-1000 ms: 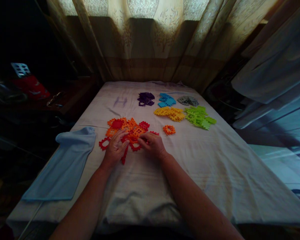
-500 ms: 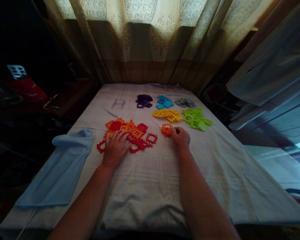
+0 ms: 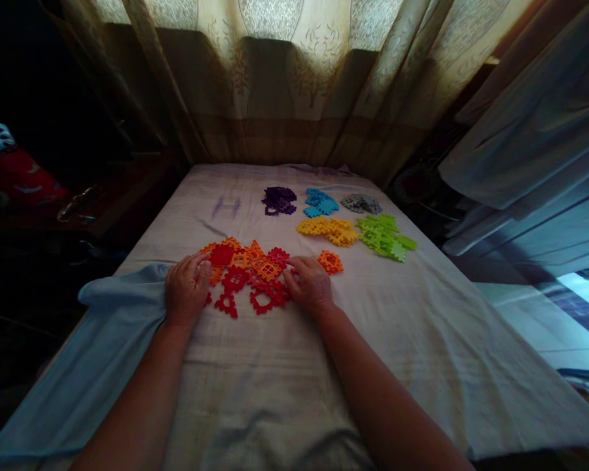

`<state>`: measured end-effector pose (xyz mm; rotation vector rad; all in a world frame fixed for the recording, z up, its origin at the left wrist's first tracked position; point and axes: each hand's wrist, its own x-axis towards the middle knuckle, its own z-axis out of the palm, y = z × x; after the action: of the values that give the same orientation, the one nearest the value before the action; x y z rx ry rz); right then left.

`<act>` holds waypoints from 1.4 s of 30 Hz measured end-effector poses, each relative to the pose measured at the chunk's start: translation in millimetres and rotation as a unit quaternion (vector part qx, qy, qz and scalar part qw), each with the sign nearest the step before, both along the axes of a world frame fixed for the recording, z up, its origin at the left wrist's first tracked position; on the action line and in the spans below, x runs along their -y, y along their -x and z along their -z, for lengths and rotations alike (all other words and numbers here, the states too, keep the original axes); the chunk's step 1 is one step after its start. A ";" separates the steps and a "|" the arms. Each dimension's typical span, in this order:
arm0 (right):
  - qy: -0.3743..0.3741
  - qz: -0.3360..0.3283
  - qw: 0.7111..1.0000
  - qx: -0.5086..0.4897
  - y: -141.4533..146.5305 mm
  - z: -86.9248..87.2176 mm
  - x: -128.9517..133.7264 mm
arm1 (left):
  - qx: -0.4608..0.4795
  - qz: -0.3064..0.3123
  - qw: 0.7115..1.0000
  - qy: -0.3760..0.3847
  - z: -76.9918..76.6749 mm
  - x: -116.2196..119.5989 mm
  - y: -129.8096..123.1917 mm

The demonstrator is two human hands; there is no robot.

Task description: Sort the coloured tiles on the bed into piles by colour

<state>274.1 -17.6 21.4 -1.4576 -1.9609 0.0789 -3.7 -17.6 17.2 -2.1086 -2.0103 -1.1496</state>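
A mixed pile of red and orange notched plastic building pieces lies between my two hands, with a red piece (image 3: pixel 235 279) and an orange piece (image 3: pixel 266 268) near its middle. My left hand (image 3: pixel 186 288) rests against the pile's left edge, fingers curved loosely and partly over it. At the right edge my right hand (image 3: pixel 310 284) touches the red pieces, its fingers reaching toward the pile. Both hands look open, though some fingertips are hidden. Just beyond the right hand sits a small group of orange pieces (image 3: pixel 330 261), apart from the pile.
Farther back lie sorted heaps: purple (image 3: pixel 279 200), blue (image 3: pixel 321 203), grey (image 3: pixel 361 203), yellow (image 3: pixel 328 231) and green (image 3: pixel 385 237). A light blue cloth (image 3: pixel 93 366) lies at the left edge, under my left forearm. A curtain (image 3: pixel 275 98) hangs behind the cloth-covered table (image 3: pixel 397 353).
My right hand has let go of the orange piece and moved left to the mixed pile. My left hand has slid left, off the pile's middle to its left side.
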 end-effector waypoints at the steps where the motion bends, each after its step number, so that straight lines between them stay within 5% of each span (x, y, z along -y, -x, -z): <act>1: 0.005 -0.012 1.000 0.019 7.0 -1.6 0.3 | 0.010 0.003 1.000 0.001 1.7 -1.3 0.8; 12: 0.102 -0.007 0.985 0.140 42.2 -15.1 7.2 | 0.029 0.052 0.994 0.088 11.1 0.1 -9.5; 25: 0.064 -0.041 0.987 0.142 28.4 -11.5 8.5 | -0.048 0.037 0.997 0.053 16.3 -0.9 -8.7; 32: -0.003 0.130 0.991 0.035 -14.4 0.4 -13.8 | -0.107 0.002 0.987 0.122 12.8 2.7 -13.6; 37: 0.029 0.264 0.962 -0.057 -66.4 4.1 -22.8 | -0.109 0.024 0.984 0.136 11.8 3.4 -14.3; 42: 0.057 0.329 0.938 -0.094 -94.9 15.8 -29.3 | -0.096 0.023 0.989 0.111 13.6 2.0 -12.4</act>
<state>368.9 11.7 5.7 -2.0277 -1.2551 0.0303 8.7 -19.6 3.7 -2.2748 -2.0950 -0.7214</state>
